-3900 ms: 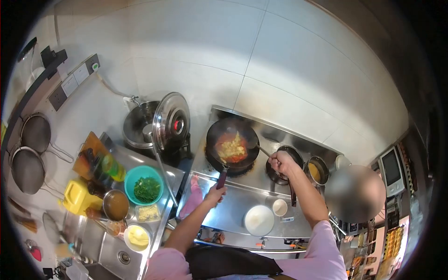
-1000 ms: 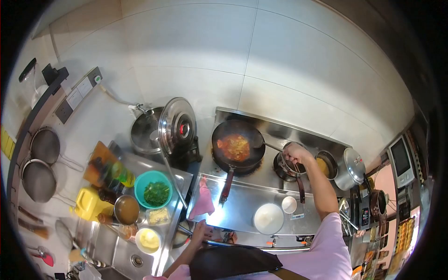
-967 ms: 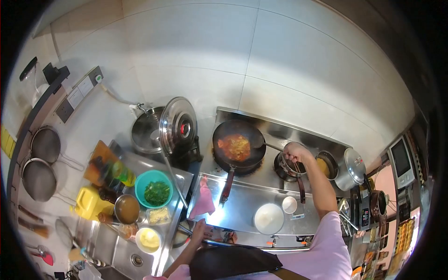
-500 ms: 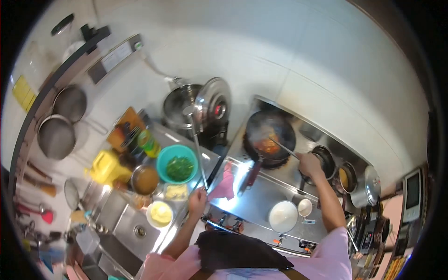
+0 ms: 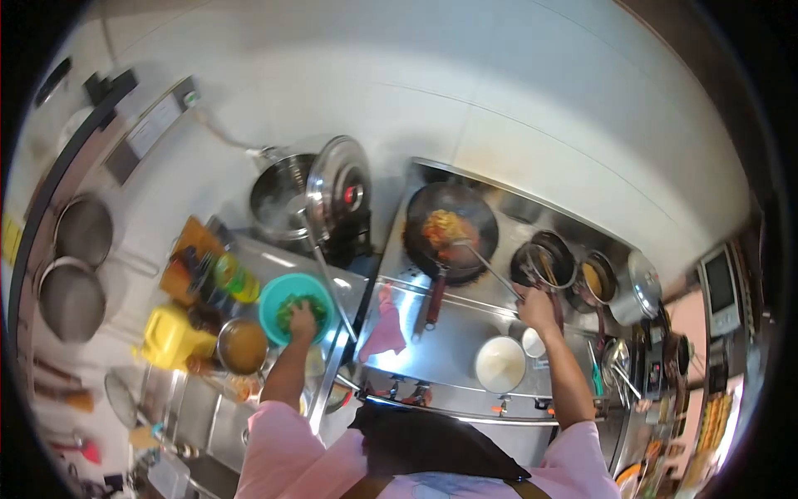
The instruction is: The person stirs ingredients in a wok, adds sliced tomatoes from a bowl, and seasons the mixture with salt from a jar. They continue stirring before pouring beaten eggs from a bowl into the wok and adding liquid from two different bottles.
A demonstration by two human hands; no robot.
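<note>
My left hand (image 5: 302, 320) reaches into the teal bowl (image 5: 274, 299) of chopped green herbs on the steel counter, fingers down in the greens. My right hand (image 5: 536, 306) grips the long handle of a ladle (image 5: 485, 262) whose end rests in the black wok (image 5: 450, 229). The wok sits on the stove burner and holds orange-red and yellow food. Its red handle (image 5: 433, 299) points toward me and nobody holds it.
A pink cloth (image 5: 385, 320) lies beside the wok handle. A white bowl (image 5: 499, 363) and small cup (image 5: 534, 342) stand on the stove front. A steel pot with tilted lid (image 5: 337, 187) is at the back left. Yellow jug (image 5: 170, 337), bottles and sauce bowls crowd the left counter; pots line the right.
My left hand has gone from the counter's front edge up into the teal bowl of greens. My right hand has drawn back along the ladle handle. The view has shifted.
</note>
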